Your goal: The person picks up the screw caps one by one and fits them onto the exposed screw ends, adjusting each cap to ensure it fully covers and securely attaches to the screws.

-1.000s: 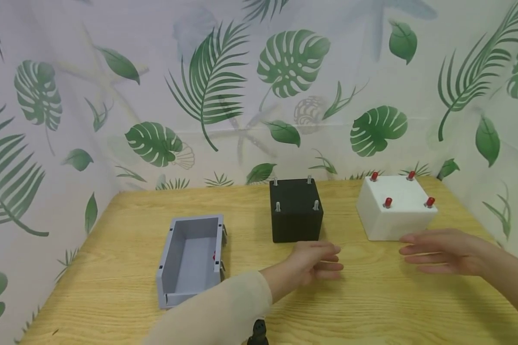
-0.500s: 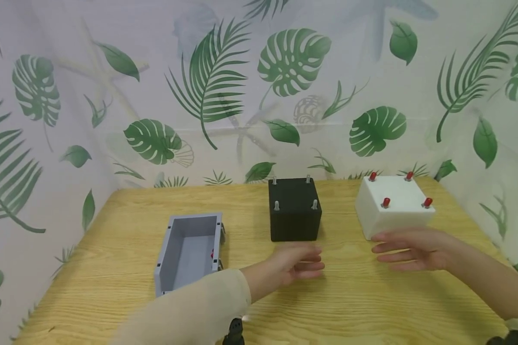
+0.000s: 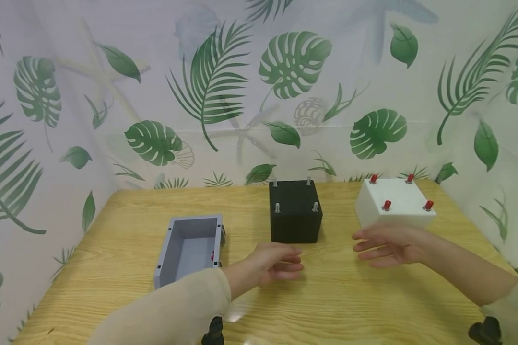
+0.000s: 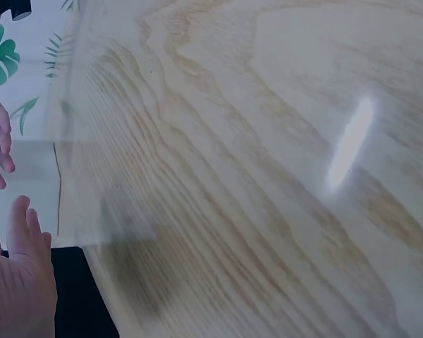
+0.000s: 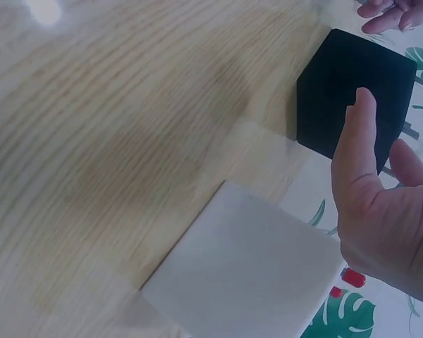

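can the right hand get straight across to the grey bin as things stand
Probably not: the left hand is between the right hand and the grey bin, and the left sleeve covers the bin's near end in the head view.

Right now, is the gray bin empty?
Not empty: the gray bin holds a small red thing by its right wall; the left sleeve hides part.

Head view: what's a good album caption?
Left hand and right hand hover empty before a black block and white block.

No text, label, brand, number or sign is legible anywhere around the left grip (image 3: 267, 263) or right grip (image 3: 390, 245).
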`<control>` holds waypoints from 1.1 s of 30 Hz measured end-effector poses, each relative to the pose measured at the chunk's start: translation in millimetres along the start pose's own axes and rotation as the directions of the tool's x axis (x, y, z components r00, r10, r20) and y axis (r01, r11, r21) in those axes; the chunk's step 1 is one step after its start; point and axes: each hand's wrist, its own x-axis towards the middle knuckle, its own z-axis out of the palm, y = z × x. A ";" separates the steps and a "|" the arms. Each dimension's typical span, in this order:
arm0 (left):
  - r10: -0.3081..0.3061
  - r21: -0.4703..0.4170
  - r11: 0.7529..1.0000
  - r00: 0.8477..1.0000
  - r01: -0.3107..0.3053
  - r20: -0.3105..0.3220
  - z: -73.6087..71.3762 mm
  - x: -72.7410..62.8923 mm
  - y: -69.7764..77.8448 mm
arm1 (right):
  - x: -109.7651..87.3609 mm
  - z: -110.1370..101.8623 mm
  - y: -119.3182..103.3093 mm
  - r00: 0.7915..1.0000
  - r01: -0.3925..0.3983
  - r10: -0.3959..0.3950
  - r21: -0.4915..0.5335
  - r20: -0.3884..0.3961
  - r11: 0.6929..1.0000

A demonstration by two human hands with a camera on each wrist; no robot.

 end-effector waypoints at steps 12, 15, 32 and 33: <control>0.037 0.047 0.998 0.997 -0.034 -0.061 -36.4 -3.1 31.3 | 16.6 15.7 -17.8 1.000 -0.012 0.012 0.039 -0.017 0.999; 0.031 0.039 0.999 0.997 -0.028 -0.068 -43.5 -0.9 38.7 | 19.6 16.5 -21.9 1.000 0.007 -0.006 0.051 -0.011 0.999; 0.069 0.010 0.998 0.988 -0.068 -0.141 -68.0 24.2 80.1 | 38.1 15.5 -56.6 0.999 0.034 -0.032 0.100 -0.018 0.994; 0.075 0.010 0.997 0.987 -0.074 -0.144 -69.1 25.7 82.2 | 39.6 16.0 -59.0 0.999 0.034 -0.032 0.100 -0.021 0.994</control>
